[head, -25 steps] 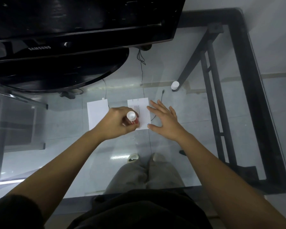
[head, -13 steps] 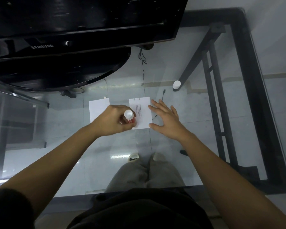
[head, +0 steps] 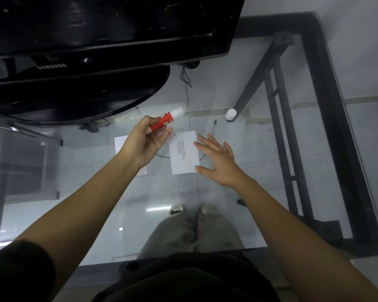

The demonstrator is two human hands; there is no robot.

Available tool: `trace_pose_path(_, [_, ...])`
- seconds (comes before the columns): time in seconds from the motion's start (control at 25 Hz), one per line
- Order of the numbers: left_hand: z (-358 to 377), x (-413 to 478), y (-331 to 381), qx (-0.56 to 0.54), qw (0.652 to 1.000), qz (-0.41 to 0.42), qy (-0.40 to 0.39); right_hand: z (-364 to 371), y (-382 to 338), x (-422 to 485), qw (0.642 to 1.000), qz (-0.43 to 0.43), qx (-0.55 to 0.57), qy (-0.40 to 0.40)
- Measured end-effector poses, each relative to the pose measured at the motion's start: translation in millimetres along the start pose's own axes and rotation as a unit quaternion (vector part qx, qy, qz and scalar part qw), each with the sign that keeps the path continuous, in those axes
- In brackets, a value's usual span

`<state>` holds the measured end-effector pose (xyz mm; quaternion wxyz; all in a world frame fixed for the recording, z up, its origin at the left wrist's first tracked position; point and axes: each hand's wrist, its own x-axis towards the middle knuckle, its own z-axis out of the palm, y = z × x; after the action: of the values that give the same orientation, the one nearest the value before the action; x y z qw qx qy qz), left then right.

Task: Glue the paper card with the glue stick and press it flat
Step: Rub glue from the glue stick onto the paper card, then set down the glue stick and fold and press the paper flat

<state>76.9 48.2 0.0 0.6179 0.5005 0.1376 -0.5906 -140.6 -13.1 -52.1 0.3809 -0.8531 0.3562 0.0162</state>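
Lifted off card: left hand [head: 143, 144] gripping glue stick [head: 162, 123] | right hand [head: 218, 162] spread flat, fingertips holding paper card [head: 183, 152]

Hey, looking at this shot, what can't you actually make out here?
Head view only:
- Print on the card: too small to read.
- Second paper: mostly hidden behind the left hand.
- Glue stick tip: motion-blurred.
- Any glue on the card: cannot tell.
- Monitor: cut off by the top and left edges.
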Motion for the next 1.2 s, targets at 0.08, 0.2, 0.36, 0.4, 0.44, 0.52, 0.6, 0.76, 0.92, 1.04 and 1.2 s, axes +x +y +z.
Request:
trace_pose_path(0.08, [13, 8, 4, 0.104, 0.994, -0.001, -0.043, -1, -2, 1, 1.0, -0.001, -0.009, -0.004])
trace_pose_path(0.2, [34, 14, 10, 0.384, 0.91, 0.125, -0.094, 4, -8, -1, 1.0, -0.006, 0.002, -0.011])
trace_pose_path(0.36, [58, 25, 18, 0.621, 0.705, 0.325, -0.109, 4, -16, -4, 1.0, -0.005, -0.002, -0.02])
trace_pose_path(0.4, [63, 30, 16, 0.644, 0.671, 0.346, -0.124, 4, -17, -4, 1.0, -0.004, -0.005, -0.023])
trace_pose_path(0.44, [69, 35, 14, 0.658, 0.648, 0.356, -0.141, 3, -17, -4, 1.0, -0.002, -0.006, -0.025])
trace_pose_path(0.52, [79, 46, 8, 0.675, 0.622, 0.36, -0.169, 1, -17, -4, 1.0, -0.001, -0.003, -0.027])
trace_pose_path(0.6, [86, 56, 6, 0.691, 0.596, 0.367, -0.181, 1, -18, -4, 1.0, 0.001, 0.001, -0.029])
trace_pose_path(0.76, [89, 68, 3, 0.718, 0.556, 0.371, -0.194, 3, -16, -4, 1.0, -0.001, 0.001, -0.023])
trace_pose_path(0.92, [83, 58, 5, 0.708, 0.594, 0.349, -0.156, 6, -14, -3, 1.0, -0.004, -0.004, -0.018])
trace_pose_path(1.04, [54, 37, 11, 0.695, 0.612, 0.36, -0.11, 6, -13, -3, 1.0, -0.01, 0.007, -0.01])
trace_pose_path(1.2, [-1, 6, 4, 0.727, 0.612, 0.309, -0.043, 5, -14, -4, 1.0, -0.018, 0.008, -0.006])
